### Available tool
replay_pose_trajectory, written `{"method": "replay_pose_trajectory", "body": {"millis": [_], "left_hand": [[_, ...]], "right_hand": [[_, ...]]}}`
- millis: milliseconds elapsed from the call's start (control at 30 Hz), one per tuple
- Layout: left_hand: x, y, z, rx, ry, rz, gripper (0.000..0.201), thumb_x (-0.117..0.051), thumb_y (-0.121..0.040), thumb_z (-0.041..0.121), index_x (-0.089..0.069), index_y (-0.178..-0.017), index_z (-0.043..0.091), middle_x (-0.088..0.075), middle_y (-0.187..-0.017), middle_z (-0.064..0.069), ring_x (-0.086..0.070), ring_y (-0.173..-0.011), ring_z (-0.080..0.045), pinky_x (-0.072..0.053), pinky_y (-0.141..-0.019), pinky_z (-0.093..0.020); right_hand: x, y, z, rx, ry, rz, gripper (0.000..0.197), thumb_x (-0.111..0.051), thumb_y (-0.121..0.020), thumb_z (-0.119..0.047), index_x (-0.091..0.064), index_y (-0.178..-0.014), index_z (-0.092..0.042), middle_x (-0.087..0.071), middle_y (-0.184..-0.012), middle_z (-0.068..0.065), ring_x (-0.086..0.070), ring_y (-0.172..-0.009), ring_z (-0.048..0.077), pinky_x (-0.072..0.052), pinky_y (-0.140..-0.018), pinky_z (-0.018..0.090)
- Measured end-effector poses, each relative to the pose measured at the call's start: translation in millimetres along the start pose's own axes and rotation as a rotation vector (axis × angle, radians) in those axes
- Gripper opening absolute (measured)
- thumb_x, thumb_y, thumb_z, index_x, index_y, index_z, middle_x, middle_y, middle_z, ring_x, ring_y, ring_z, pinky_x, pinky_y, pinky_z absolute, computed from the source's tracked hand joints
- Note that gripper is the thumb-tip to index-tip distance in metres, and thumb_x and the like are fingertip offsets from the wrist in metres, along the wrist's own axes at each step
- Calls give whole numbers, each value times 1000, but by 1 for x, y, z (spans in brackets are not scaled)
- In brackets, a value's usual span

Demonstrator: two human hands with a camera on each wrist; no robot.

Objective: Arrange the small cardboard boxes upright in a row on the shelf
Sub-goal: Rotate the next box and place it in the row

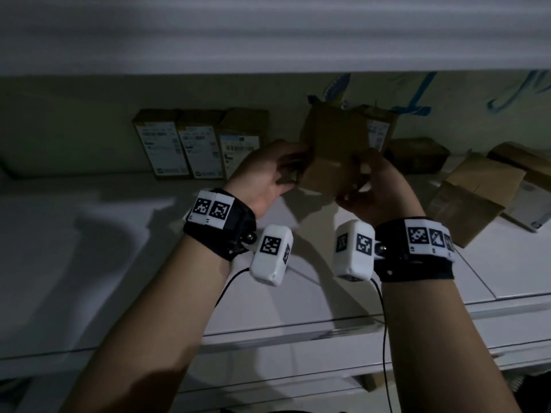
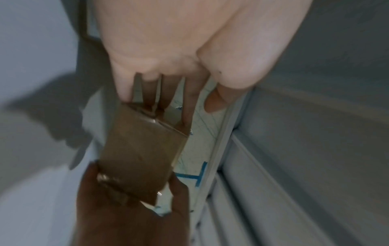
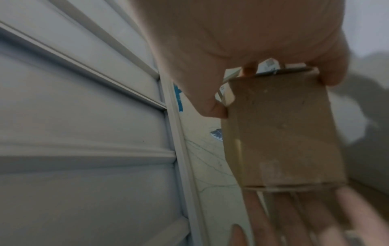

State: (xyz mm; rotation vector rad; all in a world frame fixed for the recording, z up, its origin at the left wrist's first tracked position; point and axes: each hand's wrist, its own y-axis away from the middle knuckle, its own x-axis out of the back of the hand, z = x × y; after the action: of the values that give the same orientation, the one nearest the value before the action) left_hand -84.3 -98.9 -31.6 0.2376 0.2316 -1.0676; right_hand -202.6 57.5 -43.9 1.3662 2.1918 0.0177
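I hold a small plain brown cardboard box point(image 1: 331, 150) point(image 2: 143, 153) point(image 3: 282, 133) above the white shelf point(image 1: 119, 234), in front of its back wall. My right hand point(image 1: 362, 177) point(image 3: 273, 93) grips one end of the box between thumb and fingers. The straight fingers of my left hand point(image 1: 287, 171) point(image 2: 168, 106) press on the opposite end, and its thumb stands off the box. Three labelled boxes point(image 1: 199, 147) stand upright side by side at the back left. Another upright box point(image 1: 380, 129) shows partly behind the held one.
Several cardboard boxes point(image 1: 477, 189) lie flat or tumbled on the right of the shelf, with one dark box point(image 1: 417, 155) near the back wall. An upper shelf board point(image 1: 268, 40) hangs overhead. Blue scribbles point(image 1: 417, 93) mark the back wall.
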Motion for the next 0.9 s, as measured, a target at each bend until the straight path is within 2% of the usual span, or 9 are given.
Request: {"method": "replay_pose_trajectory", "body": {"millis": [67, 133, 200, 300, 367, 500, 600, 767, 900], "left_hand": [[8, -2, 6, 5, -81, 2, 21, -62, -99, 26, -75, -112, 16, -76, -111, -4, -66, -114, -26, -47, -109, -48], [17, -8, 11, -3, -171, 95, 23, -62, -99, 30, -74, -114, 17, -75, -110, -3, -66, -113, -26, -48, -102, -45], [26, -15, 13, -7, -215, 192, 17, -60, -99, 30, -72, -105, 20, -75, -104, 0, -65, -106, -22, -46, -99, -42], [34, -26, 12, 11, -251, 232, 14, -56, -100, 28, -68, -95, 27, -76, -96, 7, -63, -97, -13, -42, -90, -37], [34, -32, 11, 17, -255, 217, 14, -56, -100, 28, -70, -102, 26, -78, -104, 7, -64, -102, -12, -42, -88, -34], [33, -37, 9, 40, -202, 187, 23, -54, -101, 30, -70, -116, 24, -76, -126, 4, -61, -120, -16, -43, -87, -33], [32, -38, 8, 38, -191, 199, 27, -50, -103, 30, -69, -121, 24, -74, -128, 5, -61, -120, -15, -42, -90, -34], [18, -30, 11, 8, -273, 196, 33, -59, -99, 40, -73, -124, 24, -73, -128, 1, -64, -120, -20, -45, -97, -38], [2, -11, 15, 14, -243, 71, 39, -46, -105, 50, -70, -127, 27, -72, -129, 0, -67, -115, -24, -47, -100, -40]], "right_hand": [[1, 2, 5, 3, -23, -4, 37, -76, -86, -27, -67, -121, -18, -69, -126, 15, -67, -120, 35, -55, -102, 56], [1, 5, 9, -8, -25, -20, 47, -77, -87, -27, -65, -132, -19, -73, -125, 11, -70, -116, 33, -59, -94, 49], [2, 6, 13, -23, -24, -35, 53, -78, -85, -29, -65, -136, -22, -77, -123, 9, -73, -113, 33, -59, -88, 46], [6, 8, 14, -4, -18, -31, 50, -76, -89, -28, -65, -137, -23, -83, -107, 2, -74, -112, 32, -58, -91, 47], [8, 10, 12, -1, -17, -41, 45, -73, -93, -27, -64, -137, -22, -82, -101, 1, -73, -113, 31, -54, -97, 49], [14, 12, 8, -20, -29, -35, 54, -75, -91, -27, -60, -143, -20, -69, -123, 7, -65, -120, 32, -50, -107, 52], [16, 12, 5, -20, -1, -35, 58, -77, -88, -30, -60, -143, -23, -70, -129, 9, -67, -120, 31, -52, -104, 49], [22, 11, 8, 48, 123, -30, 65, -86, -73, -36, -66, -131, -16, -77, -123, 13, -73, -116, 32, -53, -106, 50], [24, 12, 8, 120, 146, -85, 54, -86, -84, -27, -65, -130, -10, -82, -110, 9, -78, -107, 28, -59, -102, 46]]}}
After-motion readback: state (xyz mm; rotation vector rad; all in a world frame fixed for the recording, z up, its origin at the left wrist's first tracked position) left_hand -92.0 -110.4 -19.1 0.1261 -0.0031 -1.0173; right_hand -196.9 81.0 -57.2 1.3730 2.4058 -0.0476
